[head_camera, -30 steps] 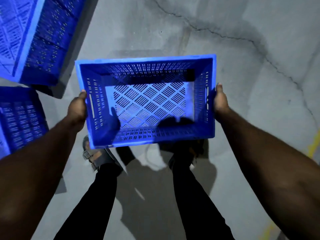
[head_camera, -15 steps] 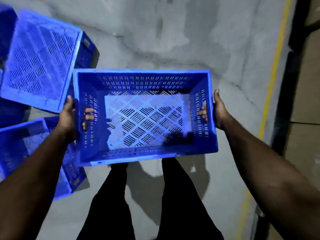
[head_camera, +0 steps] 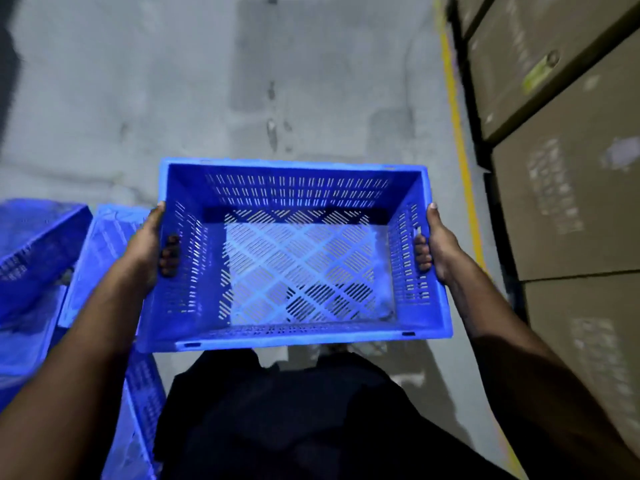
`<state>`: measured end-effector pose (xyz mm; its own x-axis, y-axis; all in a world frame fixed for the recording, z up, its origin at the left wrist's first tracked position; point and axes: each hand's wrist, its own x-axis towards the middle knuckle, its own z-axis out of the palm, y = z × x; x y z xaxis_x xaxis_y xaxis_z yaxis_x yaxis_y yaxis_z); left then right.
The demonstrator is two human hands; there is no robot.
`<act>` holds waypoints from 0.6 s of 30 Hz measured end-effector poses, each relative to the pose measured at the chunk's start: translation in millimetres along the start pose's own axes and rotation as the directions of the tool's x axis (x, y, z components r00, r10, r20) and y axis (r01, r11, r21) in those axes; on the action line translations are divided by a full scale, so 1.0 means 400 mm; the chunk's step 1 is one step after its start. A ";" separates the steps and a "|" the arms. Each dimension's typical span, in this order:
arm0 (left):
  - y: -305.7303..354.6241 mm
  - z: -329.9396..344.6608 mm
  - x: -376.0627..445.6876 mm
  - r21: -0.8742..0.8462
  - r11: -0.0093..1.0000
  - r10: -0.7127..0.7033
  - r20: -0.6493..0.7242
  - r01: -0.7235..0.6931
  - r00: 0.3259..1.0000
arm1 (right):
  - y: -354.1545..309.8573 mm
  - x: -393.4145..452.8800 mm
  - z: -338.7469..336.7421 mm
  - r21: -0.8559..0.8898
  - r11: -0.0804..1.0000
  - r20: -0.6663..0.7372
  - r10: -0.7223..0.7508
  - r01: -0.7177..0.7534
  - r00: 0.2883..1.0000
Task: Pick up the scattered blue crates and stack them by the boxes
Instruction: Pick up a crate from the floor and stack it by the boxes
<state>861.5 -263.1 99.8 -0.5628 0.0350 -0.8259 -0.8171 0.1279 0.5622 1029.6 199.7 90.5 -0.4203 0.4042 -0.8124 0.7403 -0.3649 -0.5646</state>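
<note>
I carry an empty blue slotted crate point(head_camera: 298, 188) level in front of me, above the grey floor. My left hand point(head_camera: 147, 247) grips its left side, fingers hooked through the handle slot. On the opposite wall my right hand point(head_camera: 437, 244) holds the crate the same way. More blue crates lie on the floor to my left: one tilted crate point(head_camera: 38, 247) at the far left, another crate point(head_camera: 104, 244) partly hidden behind my left arm, and a third crate point(head_camera: 138, 410) low by my leg. Stacked brown cardboard boxes point(head_camera: 561, 202) fill the right side.
A yellow line point(head_camera: 457, 133) runs along the concrete floor point(head_camera: 173, 81) just left of the boxes. My dark-trousered legs show below the crate. Open floor stretches ahead, beyond the crate.
The view has swung right: the cardboard boxes and yellow line now fill the right side, and the floor crates have slid toward the left edge. Both hands keep the same hold on the crate.
</note>
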 end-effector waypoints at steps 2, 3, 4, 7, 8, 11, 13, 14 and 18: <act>0.079 0.038 0.012 -0.001 1.000 0.029 -0.007 -0.029 1.000 | -0.097 0.016 -0.003 -0.004 1.000 -0.001 -0.029 0.029 1.000; 0.120 0.052 0.026 -0.006 0.999 0.044 -0.015 -0.044 0.999 | -0.146 0.030 0.005 -0.008 0.999 -0.001 -0.037 0.037 0.999; 0.165 0.064 0.046 -0.012 0.998 0.056 -0.027 -0.056 0.998 | -0.198 0.048 0.018 -0.006 0.999 -0.005 -0.048 0.048 0.999; 0.291 0.084 0.134 -0.012 0.997 0.082 -0.037 -0.083 0.996 | -0.345 0.111 0.080 -0.014 0.998 0.009 -0.067 0.067 0.998; 0.339 0.083 0.174 -0.012 0.996 0.091 -0.041 -0.091 0.995 | -0.400 0.139 0.112 -0.021 0.997 0.012 -0.070 0.070 0.997; 0.501 0.074 0.303 -0.009 0.993 0.119 -0.051 -0.119 0.992 | -0.570 0.222 0.216 -0.026 0.996 0.023 -0.089 0.090 0.996; 0.632 0.049 0.395 -0.008 0.989 0.149 -0.061 -0.150 0.987 | -0.694 0.286 0.303 -0.051 0.994 0.029 -0.095 0.096 0.995; 0.702 0.039 0.433 -0.013 0.988 0.155 -0.068 -0.157 0.985 | -0.764 0.314 0.342 -0.058 0.993 0.023 -0.105 0.106 0.994; 0.957 0.000 0.535 -0.034 0.981 0.186 -0.087 -0.189 0.979 | -1.029 0.402 0.485 -0.073 0.990 0.073 -0.115 0.120 0.991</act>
<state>428.3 -206.6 138.2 -0.7135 -0.0284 -0.7001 -0.6996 0.0849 0.7095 555.5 251.9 164.1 -0.5397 0.3811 -0.7506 0.7208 -0.2515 -0.6460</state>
